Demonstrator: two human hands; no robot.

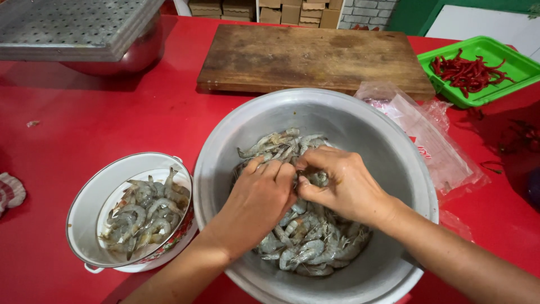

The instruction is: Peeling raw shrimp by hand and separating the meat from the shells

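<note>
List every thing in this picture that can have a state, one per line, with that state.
Large round metal bowl: holds a pile of raw grey shrimp.
Small white enamel bowl: part filled with shrimp.
Left hand: fingers curled in the pile.
Right hand: pinching a shrimp.
Brown wooden cutting board: bare.
Green plastic tray: holds red chillies.
Clear plastic bag: crumpled, flat.

My fingers (275, 169) are hemmed in by the metal basin's wall (394, 146). Left of them the enamel bowl's rim (84, 197) nearly touches the basin. Beyond them the wooden cutting board (309, 56) blocks; right, a crumpled plastic bag (433, 141). I see bare red tabletop (112, 124) far left.
</note>
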